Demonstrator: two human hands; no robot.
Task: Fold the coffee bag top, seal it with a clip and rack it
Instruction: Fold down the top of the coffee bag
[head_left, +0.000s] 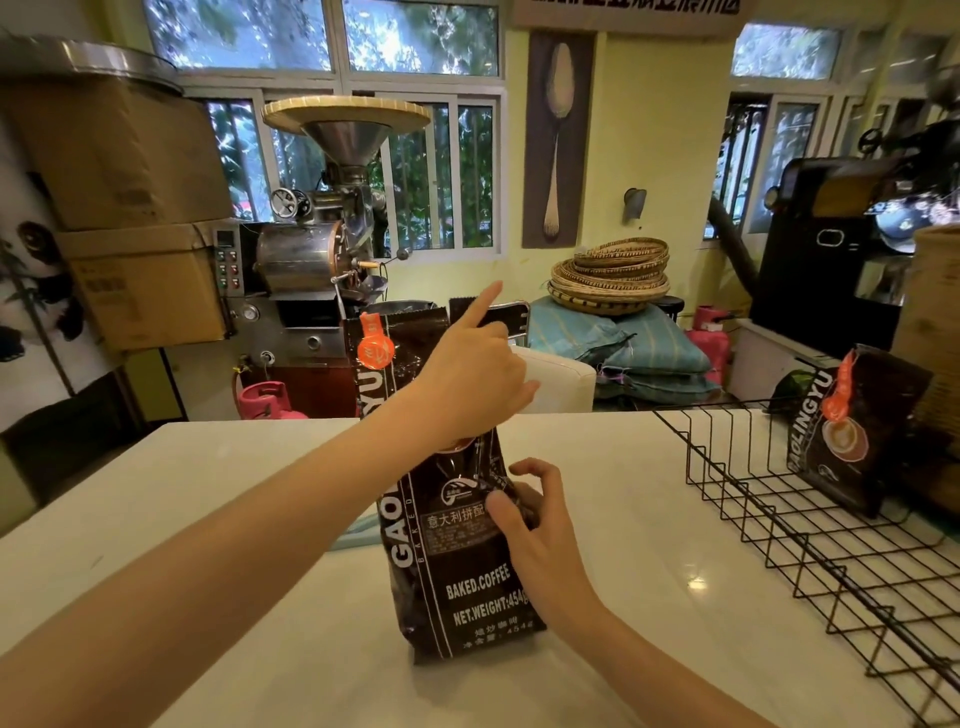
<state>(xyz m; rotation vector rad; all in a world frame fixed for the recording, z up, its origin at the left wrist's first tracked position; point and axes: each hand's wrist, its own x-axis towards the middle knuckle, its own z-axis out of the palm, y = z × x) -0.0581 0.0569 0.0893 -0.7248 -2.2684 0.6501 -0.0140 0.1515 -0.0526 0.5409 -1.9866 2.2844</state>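
A tall dark brown coffee bag (457, 582) with white lettering stands upright on the white counter (208, 519), its top unfolded and standing straight. My left hand (467, 379) rests against the bag's upper part, index finger pointing up along the top edge. My right hand (535, 525) grips the bag's right side at mid-height, thumb on the front. An orange clip (375, 343) is fastened on the bag's upper left corner. A black wire rack (810, 525) lies on the counter to the right.
A second coffee bag (852, 431) with an orange clip stands in the rack's far end. A pale blue item (358, 535) peeks out behind the bag. Beyond the counter are a coffee roaster (317, 249), cardboard boxes (124, 208) and stacked woven baskets (613, 275).
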